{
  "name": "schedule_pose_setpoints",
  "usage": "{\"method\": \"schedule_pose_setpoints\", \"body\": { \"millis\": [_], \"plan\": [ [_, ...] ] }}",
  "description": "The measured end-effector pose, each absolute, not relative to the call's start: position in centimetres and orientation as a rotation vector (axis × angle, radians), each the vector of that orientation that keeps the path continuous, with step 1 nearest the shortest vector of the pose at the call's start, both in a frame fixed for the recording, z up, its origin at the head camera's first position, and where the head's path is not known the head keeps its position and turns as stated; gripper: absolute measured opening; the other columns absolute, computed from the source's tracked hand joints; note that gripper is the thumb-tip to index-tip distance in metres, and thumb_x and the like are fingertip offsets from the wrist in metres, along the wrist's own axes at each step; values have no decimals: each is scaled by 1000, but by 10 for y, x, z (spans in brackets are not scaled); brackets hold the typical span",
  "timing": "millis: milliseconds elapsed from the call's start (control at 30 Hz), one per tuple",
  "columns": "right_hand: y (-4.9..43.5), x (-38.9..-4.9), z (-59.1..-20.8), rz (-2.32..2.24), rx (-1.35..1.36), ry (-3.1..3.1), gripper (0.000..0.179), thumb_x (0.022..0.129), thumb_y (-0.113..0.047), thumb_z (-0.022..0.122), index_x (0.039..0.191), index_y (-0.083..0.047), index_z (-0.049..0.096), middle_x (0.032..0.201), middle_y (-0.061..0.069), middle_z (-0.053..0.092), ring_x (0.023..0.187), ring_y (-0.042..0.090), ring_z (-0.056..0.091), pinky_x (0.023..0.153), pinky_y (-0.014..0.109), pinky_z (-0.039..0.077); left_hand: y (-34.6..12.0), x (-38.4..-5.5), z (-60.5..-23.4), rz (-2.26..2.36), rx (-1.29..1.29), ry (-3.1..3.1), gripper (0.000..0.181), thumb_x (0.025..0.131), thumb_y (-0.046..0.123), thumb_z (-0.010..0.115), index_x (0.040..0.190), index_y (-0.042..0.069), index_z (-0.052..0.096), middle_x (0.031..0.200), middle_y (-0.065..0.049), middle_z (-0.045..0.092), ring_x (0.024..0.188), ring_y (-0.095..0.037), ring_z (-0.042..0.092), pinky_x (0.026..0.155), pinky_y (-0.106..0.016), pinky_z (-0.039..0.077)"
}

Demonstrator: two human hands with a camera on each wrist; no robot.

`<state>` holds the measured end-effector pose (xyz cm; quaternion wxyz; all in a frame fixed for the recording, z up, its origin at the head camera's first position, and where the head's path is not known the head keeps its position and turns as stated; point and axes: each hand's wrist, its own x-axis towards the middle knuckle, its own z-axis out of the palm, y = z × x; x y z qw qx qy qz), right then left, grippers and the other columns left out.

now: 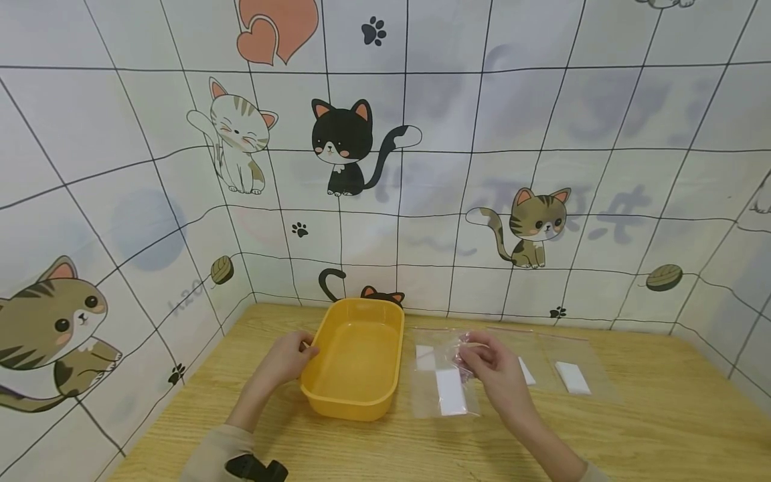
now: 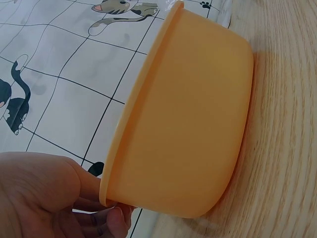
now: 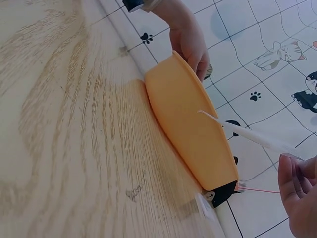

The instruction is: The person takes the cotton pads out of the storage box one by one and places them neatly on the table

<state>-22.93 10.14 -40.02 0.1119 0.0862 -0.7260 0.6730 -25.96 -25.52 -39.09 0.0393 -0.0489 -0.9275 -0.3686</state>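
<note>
A yellow plastic basin [image 1: 357, 365] sits on the wooden table, and its inside shows no contents. My left hand [image 1: 284, 359] grips the basin's left rim, with fingers curled around the edge in the left wrist view. My right hand [image 1: 501, 378] pinches the top of a clear plastic bag just right of the basin. Inside this bag is a white flat rectangular piece [image 1: 451, 393]. In the right wrist view, the held bag [image 3: 257, 139] hangs edge-on from the fingertips. Behind it in the head view, another clear bag with a white piece [image 1: 424, 357] lies on the table.
Further right on the wooden table [image 1: 656, 415] lie more clear bags, one with a white block [image 1: 573, 378] and one with a white piece [image 1: 526, 371] partly hidden by my right hand. A cat-patterned sheet [image 1: 446, 181] rises along the table's back and left edges.
</note>
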Motion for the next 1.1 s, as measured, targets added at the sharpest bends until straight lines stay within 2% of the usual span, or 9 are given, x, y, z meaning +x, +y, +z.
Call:
{"method": "schedule_pose_setpoints", "body": {
  "millis": [233, 533, 867, 1100],
  "plan": [
    [109, -229, -405, 1995, 232, -2155, 26, 97, -1, 64, 121, 8, 59, 101, 23, 71, 84, 14, 71, 74, 26, 58, -255, -260, -392, -1118, -157, -2835, 15, 96, 2, 64, 106, -9, 66, 82, -9, 64, 69, -17, 60, 58, -32, 54],
    [114, -227, -410, 2030, 200, -2184, 27, 97, -3, 65, 121, 7, 59, 95, 17, 72, 81, 17, 71, 71, 26, 58, -256, -261, -392, -1091, -160, -2839, 16, 96, 3, 64, 107, -8, 67, 83, -9, 65, 69, -17, 61, 59, -32, 54],
    [115, -227, -415, 2037, 206, -2222, 26, 96, 2, 64, 120, 11, 57, 91, 14, 72, 79, 10, 70, 70, 23, 57, -256, -260, -391, -1100, -171, -2836, 16, 96, 3, 64, 107, -9, 67, 83, -9, 65, 69, -17, 61, 58, -32, 54],
    [116, -227, -417, 2022, 159, -2276, 26, 97, 0, 63, 120, 11, 57, 92, 16, 72, 80, 10, 70, 69, 23, 57, -256, -261, -391, -1115, -166, -2834, 16, 96, 3, 64, 107, -9, 67, 83, -9, 65, 68, -17, 61, 57, -32, 54]
  ]
}}
